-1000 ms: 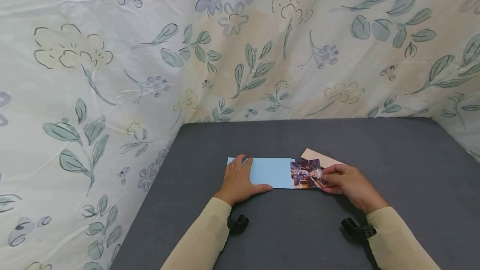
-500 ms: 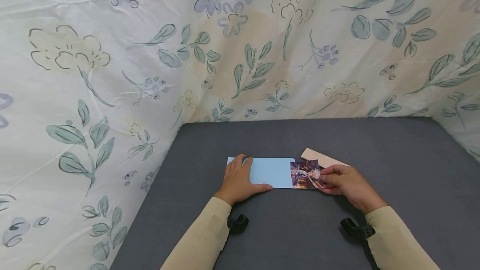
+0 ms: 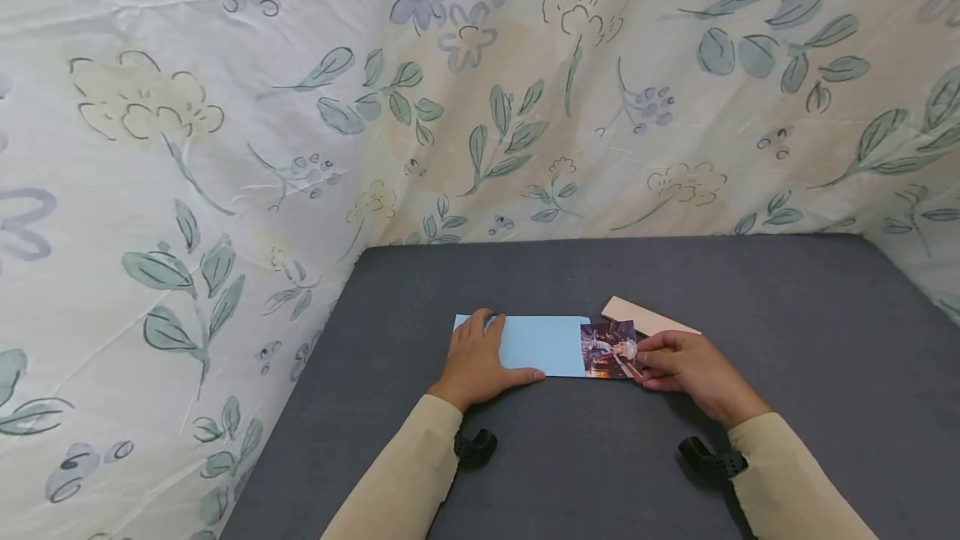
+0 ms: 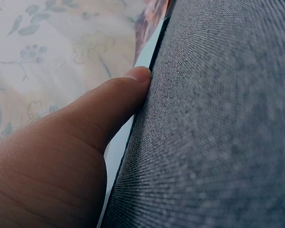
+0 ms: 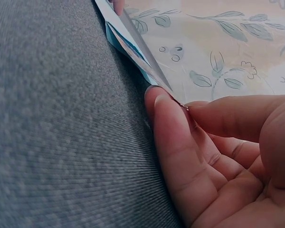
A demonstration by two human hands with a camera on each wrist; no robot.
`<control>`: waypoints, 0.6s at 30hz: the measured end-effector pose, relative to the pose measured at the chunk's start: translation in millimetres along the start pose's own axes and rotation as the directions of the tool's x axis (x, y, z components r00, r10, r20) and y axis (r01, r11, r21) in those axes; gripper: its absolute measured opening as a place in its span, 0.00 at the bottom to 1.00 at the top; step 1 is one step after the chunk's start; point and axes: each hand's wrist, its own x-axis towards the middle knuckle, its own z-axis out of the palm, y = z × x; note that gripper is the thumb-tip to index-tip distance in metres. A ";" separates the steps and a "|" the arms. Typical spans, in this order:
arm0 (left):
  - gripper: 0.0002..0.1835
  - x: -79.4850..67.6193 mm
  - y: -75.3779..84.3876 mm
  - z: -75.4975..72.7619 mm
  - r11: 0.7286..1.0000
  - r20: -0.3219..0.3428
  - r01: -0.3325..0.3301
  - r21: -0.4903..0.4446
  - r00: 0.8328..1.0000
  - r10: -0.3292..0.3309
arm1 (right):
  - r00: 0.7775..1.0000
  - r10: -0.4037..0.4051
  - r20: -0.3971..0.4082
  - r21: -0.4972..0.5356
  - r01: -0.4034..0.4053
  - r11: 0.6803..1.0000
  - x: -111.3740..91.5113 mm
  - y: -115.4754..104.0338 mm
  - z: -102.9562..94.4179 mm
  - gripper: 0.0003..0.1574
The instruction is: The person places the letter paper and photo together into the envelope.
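A light blue envelope (image 3: 543,346) lies flat on the dark grey table, its right end gaping in the right wrist view. A printed photo (image 3: 606,348) in purple and orange overlaps that open end. My right hand (image 3: 690,369) pinches the photo's right edge between thumb and fingers. Seen from the right wrist, the photo (image 5: 168,91) shows nearly edge-on, running to the envelope's mouth (image 5: 116,40). My left hand (image 3: 476,365) rests across the envelope's left part, fingers toward the far edge. Its thumb (image 4: 128,85) presses at the near edge.
A pale pinkish flat bar-like piece (image 3: 645,317) lies slanted behind the photo, its right end close to my right hand. Floral cloth (image 3: 480,107) rises behind the table's far edge and along the left side. Black straps (image 3: 476,448) sit on both wrists.
The right hand and the photo have shifted slightly left, so less of the photo shows outside the envelope. The left hand and envelope have stayed put.
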 end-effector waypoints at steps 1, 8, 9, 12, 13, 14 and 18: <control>0.65 -0.3 -0.2 0.4 1.000 -0.004 -0.002 -0.002 1.000 0.002 | 1.000 0.001 -0.001 -0.003 -0.001 1.000 -0.4 -0.1 0.4 0.20; 0.64 1.0 -0.5 3.1 1.000 -0.021 -0.012 -0.012 1.000 0.012 | 1.000 -0.011 0.025 -0.008 0.011 1.000 2.2 0.8 -1.3 0.20; 0.64 1.3 -0.4 3.3 1.000 -0.028 -0.016 -0.015 0.999 0.016 | 0.999 -0.012 0.029 -0.008 0.012 1.000 2.9 1.0 -1.6 0.20; 0.65 2.8 0.3 4.2 1.000 -0.028 -0.011 -0.012 1.000 0.010 | 0.999 -0.015 0.042 -0.009 0.015 1.000 4.9 1.4 -2.4 0.20; 0.65 3.4 0.7 4.3 1.000 -0.023 -0.005 -0.009 1.000 0.005 | 0.999 -0.015 0.044 -0.008 0.016 1.000 5.7 1.5 -2.6 0.20; 0.65 3.9 1.5 3.9 1.000 -0.021 -0.001 -0.005 1.000 0.001 | 0.999 -0.017 0.048 -0.008 0.017 1.000 6.4 1.6 -2.8 0.20; 0.65 6.0 3.4 3.9 1.000 -0.008 0.017 0.011 1.000 -0.017 | 0.998 -0.024 0.059 0.000 0.024 1.000 9.4 1.8 -3.6 0.20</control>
